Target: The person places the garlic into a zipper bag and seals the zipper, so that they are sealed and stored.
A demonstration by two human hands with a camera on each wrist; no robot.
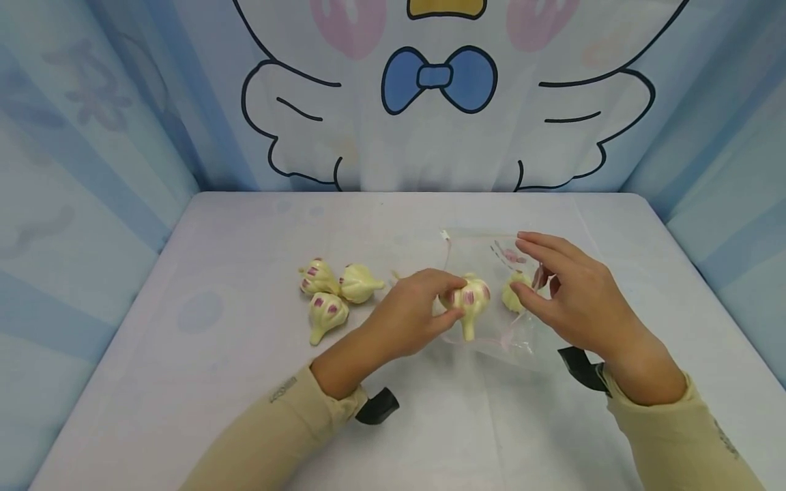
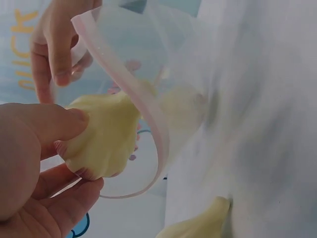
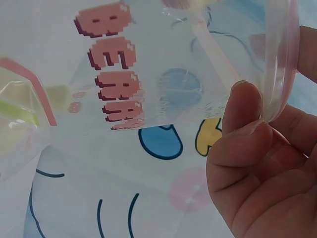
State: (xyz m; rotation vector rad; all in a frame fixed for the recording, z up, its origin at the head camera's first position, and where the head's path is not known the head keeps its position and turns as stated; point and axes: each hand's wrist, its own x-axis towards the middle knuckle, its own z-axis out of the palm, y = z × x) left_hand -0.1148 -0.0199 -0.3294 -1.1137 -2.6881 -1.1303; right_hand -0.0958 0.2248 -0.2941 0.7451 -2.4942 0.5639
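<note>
My left hand (image 1: 408, 314) holds a pale yellow garlic bulb (image 1: 471, 297) with purple-pink marks, its stem pointing down in the head view. In the left wrist view, that bulb (image 2: 101, 136) is at the pink-edged mouth (image 2: 161, 134) of a clear zip bag. Thumb and fingers of my right hand (image 1: 580, 300) pinch the bag's rim, and the mouth gapes. The right wrist view shows pink lettering on the bag (image 3: 116, 54). Another garlic bulb (image 1: 514, 292) lies inside the bag, seen through the plastic.
Left of the bag, three garlic bulbs (image 1: 328, 310) lie close together on the white table (image 1: 215, 395). A stem tip (image 1: 395, 275) pokes out behind my left hand. Printed curtains (image 1: 442, 150) enclose the table at the back and sides.
</note>
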